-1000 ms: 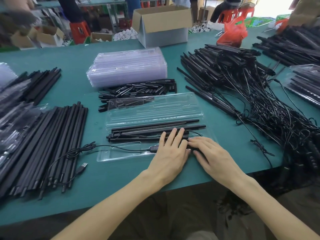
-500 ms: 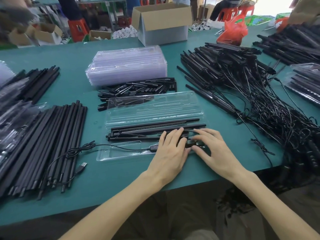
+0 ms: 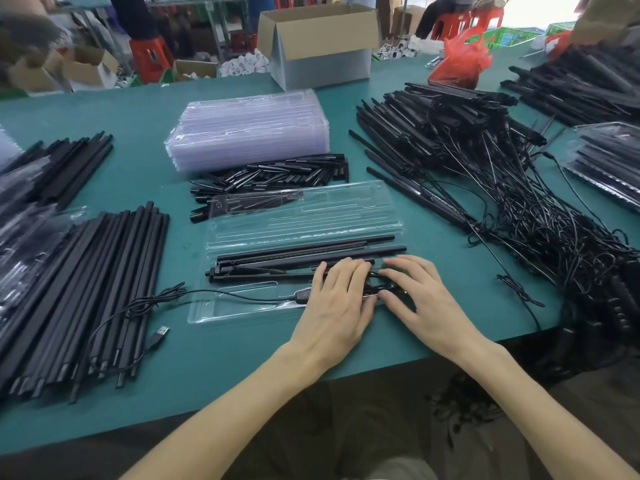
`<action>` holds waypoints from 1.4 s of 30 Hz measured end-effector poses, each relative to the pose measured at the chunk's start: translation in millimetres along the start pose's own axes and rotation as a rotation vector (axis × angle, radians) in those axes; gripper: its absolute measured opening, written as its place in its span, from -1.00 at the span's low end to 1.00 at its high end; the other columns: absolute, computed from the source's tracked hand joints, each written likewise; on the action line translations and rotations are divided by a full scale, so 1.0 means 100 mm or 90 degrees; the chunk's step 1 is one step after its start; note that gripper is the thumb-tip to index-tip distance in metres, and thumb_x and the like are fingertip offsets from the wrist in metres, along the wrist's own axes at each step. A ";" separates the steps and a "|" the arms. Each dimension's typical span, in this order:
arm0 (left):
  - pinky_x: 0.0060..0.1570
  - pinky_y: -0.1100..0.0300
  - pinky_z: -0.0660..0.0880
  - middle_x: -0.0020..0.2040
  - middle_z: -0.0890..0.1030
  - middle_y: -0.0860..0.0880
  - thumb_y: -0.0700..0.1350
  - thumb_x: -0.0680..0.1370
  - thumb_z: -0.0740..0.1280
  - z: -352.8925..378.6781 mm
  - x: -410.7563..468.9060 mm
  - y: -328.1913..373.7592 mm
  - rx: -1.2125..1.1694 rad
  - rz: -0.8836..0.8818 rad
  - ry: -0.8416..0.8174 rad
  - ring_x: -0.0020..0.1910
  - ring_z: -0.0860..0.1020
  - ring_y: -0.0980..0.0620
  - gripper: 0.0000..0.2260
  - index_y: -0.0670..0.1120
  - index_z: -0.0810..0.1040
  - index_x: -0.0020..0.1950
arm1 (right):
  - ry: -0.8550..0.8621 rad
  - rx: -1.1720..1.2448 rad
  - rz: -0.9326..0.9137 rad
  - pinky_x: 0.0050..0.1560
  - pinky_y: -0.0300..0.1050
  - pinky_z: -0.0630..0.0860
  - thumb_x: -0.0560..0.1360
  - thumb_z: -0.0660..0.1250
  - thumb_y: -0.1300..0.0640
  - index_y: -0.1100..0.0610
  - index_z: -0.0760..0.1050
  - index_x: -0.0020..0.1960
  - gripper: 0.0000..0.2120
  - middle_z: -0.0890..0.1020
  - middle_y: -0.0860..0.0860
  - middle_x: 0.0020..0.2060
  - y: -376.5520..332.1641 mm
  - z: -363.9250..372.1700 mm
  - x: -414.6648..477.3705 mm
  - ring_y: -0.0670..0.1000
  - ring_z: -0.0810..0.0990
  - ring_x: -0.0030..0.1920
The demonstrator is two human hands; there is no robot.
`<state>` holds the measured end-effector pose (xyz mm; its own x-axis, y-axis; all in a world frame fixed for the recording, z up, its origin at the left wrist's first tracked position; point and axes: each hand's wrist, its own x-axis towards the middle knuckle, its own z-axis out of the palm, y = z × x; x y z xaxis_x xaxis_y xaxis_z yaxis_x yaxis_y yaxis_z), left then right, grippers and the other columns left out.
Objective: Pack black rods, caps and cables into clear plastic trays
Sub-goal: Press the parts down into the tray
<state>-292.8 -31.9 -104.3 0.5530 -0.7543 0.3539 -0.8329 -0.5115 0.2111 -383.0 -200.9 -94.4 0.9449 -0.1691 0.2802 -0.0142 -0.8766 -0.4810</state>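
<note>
A clear plastic tray (image 3: 242,306) lies open on the green table, with black rods (image 3: 304,252) in its near half. My left hand (image 3: 337,303) and my right hand (image 3: 420,299) rest flat, fingers spread, on the tray's right end, pressing a bundle of black cable (image 3: 375,284) between them. From under my left hand the cable (image 3: 221,295) runs left over the tray with an inline switch (image 3: 301,295) and ends in a USB plug (image 3: 159,333) on the table. Black caps (image 3: 277,174) lie heaped behind the tray.
Stacked clear trays (image 3: 246,129) sit behind the caps. Black rods (image 3: 86,289) are piled at the left. A large tangle of rods with cables (image 3: 502,188) fills the right. A packed tray (image 3: 606,161) lies far right. A cardboard box (image 3: 322,43) stands at the back.
My right hand has slid forward and left along the tray's right end, closer to my left hand. My left hand has stayed in place on the cable.
</note>
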 end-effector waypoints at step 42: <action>0.34 -0.08 0.35 0.35 0.44 -0.19 0.09 0.72 0.06 0.00 -0.02 -0.06 0.067 0.073 0.005 0.24 0.39 -0.17 -0.61 0.16 0.30 0.55 | -0.118 -0.185 0.095 0.40 0.20 0.32 0.57 0.29 -0.22 0.27 0.43 0.34 -0.39 0.55 0.23 0.24 0.01 0.23 2.28 0.26 0.46 0.30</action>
<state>-289.0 -27.0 -105.9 0.4539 -0.8075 0.3767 -0.8834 -0.4630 0.0721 -159.7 -229.8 -49.9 0.9682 -0.2436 0.0565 -0.2234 -0.9441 -0.2423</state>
